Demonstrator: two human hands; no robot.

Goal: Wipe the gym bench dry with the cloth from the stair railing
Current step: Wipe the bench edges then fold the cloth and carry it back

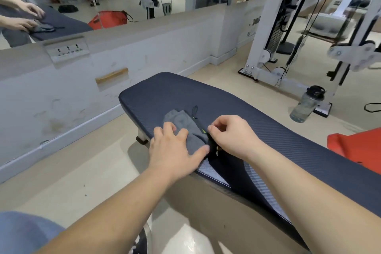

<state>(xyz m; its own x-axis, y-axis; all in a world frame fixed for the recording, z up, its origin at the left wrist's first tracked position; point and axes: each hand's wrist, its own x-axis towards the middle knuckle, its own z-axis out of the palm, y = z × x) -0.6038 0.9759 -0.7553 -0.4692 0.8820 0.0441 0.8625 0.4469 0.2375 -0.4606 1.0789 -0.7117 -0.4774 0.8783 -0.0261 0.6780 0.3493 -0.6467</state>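
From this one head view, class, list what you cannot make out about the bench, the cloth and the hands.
- Bench: head view; its near end and frame are cut off by the lower edge and covered by the right arm.
- Cloth: its near part lies under the left hand.
- Right hand: curled fingers hide what its grip pinches at the cloth's dark edge.
- Wetness: no damp patch on the bench can be made out.
- Bottle: contents too blurred.

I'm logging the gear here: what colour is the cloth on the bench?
The cloth is grey with a dark edge strip and small green marks, seen in the head view.
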